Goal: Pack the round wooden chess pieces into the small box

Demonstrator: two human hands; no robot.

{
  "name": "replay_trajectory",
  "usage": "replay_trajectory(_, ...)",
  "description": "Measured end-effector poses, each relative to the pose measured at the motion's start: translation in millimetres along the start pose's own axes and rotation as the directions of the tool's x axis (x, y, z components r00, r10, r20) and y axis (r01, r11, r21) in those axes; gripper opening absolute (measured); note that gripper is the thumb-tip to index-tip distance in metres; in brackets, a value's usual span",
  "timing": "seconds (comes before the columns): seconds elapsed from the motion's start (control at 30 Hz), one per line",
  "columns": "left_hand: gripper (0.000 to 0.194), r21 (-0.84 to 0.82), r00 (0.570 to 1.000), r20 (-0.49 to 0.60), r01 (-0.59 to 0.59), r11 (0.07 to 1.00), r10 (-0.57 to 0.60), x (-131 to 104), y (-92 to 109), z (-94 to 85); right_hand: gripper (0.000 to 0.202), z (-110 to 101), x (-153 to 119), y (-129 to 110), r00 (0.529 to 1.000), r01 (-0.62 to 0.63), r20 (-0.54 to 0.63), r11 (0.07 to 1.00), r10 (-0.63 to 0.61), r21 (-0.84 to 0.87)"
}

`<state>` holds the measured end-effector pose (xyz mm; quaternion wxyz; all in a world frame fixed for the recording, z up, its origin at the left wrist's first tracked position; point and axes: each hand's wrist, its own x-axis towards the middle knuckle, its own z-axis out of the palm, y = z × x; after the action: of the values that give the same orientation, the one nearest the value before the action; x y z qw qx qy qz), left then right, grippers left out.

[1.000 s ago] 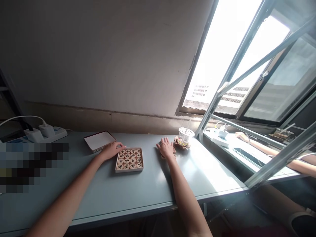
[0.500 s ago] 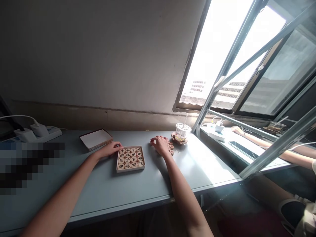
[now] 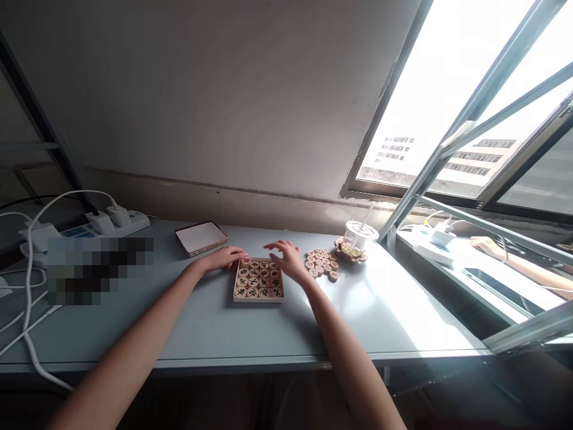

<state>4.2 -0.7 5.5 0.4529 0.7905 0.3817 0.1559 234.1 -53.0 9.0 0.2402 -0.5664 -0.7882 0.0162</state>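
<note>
One head-worn camera looks forward and down from close behind the grey desk [image 3: 201,334], taking in its whole depth and facing the wall [image 3: 215,101], with the window [image 3: 421,101] at upper right.

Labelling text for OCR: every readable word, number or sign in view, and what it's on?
Nothing reads surely enough to quote.
Xiangqi pieces in the box: black characters, one red in the far-left corner; too blurred.
Loose xiangqi pieces: red characters, too small.
Box lid, near side: print, too small.
</note>
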Motion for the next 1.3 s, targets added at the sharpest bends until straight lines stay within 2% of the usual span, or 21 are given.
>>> replay_trajectory(0.07,0.05,0.014,1.0,-0.014,0.001,1.0,-0.001,-2,1,1.2,0.027,-9,-4,24,0.977,-0.202,-0.106,0.968,0.188,-0.152)
replay_trajectory(0.13,0.053,0.016,1.0,-0.02,0.013,1.0,-0.013,-2,1,1.6,0.026,-16,-9,44,0.932,-0.361,-0.138,0.89,0.335,-0.279)
replay_trajectory(0.2,0.054,0.001,1.0,-0.02,0.015,1.0,-0.015,-1,0,1.6,0.027,-20,-13,57,0.918,-0.394,-0.087,0.858,0.388,-0.329)
replay_trajectory(0.3,0.052,0.004,0.999,-0.033,-0.014,1.0,0.014,0,-1,1.8,0.029,-20,-15,64,0.945,-0.311,0.004,0.904,0.326,-0.292)
replay_trajectory(0.37,0.051,0.019,0.998,-0.046,-0.037,0.999,0.037,-1,-1,1.9,0.027,-18,-12,59,0.96,-0.271,0.008,0.937,0.279,-0.221)
replay_trajectory(0.47,0.051,0.004,0.996,-0.063,-0.055,0.998,0.055,0,-3,1.0,0.026,-11,-5,40,0.991,-0.13,0.011,0.991,0.13,-0.009)
replay_trajectory(0.53,0.052,-0.013,0.995,-0.086,-0.052,0.999,0.051,1,-6,-0.1,0.025,-5,-1,23,1.0,0.014,0.018,0.988,-0.017,0.156)
replay_trajectory(0.6,0.052,-0.023,0.994,-0.098,-0.055,0.998,0.052,2,-8,-1.0,0.023,1,0,7,0.995,0.101,-0.005,0.968,-0.103,0.231)
replay_trajectory(0.7,0.05,-0.022,0.993,-0.091,-0.077,0.997,0.074,2,-9,-1.3,0.022,7,1,-2,0.996,0.089,-0.024,0.98,-0.086,0.179)
replay_trajectory(0.8,0.047,-0.014,0.994,-0.074,-0.079,0.997,0.078,0,-6,-1.0,0.029,9,2,5,0.998,0.065,-0.028,0.988,-0.061,0.137)
replay_trajectory(0.97,0.047,0.013,0.993,-0.062,-0.099,0.995,0.1,-1,-4,-1.9,0.037,6,2,12,0.992,0.117,-0.064,0.973,-0.106,0.201)
replay_trajectory(1.07,0.05,0.026,0.994,-0.055,-0.089,0.996,0.09,1,-6,-2.7,0.042,8,9,5,0.985,0.171,-0.02,0.964,-0.171,0.205)
replay_trajectory(1.17,0.052,0.049,0.996,-0.055,-0.065,0.997,0.068,4,-9,-2.6,0.048,16,28,-1,0.964,0.249,0.056,0.955,-0.26,0.159)
replay_trajectory(1.3,0.052,0.027,0.995,-0.067,-0.069,0.997,0.071,6,-9,-0.7,0.046,37,71,-2,0.938,0.295,0.157,0.949,-0.31,0.11)
